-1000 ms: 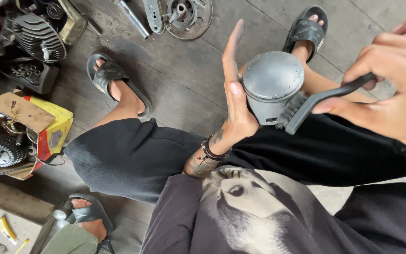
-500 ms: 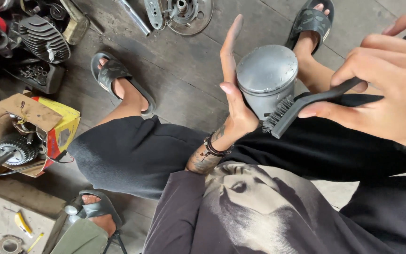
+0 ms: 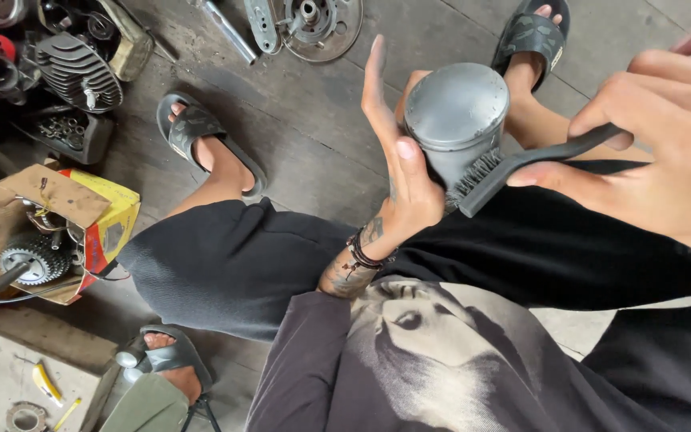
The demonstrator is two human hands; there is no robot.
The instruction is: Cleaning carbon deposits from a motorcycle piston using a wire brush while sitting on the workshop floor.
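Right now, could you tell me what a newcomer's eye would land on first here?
Top centre, the left hand grips a grey metal piston while the right hand presses a black brush against its side. At far left, an open cardboard box holds a toothed gear.

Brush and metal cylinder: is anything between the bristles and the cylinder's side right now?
Nothing visible. The brush in the right hand has its bristles against the grey metal cylinder, which the left hand holds.
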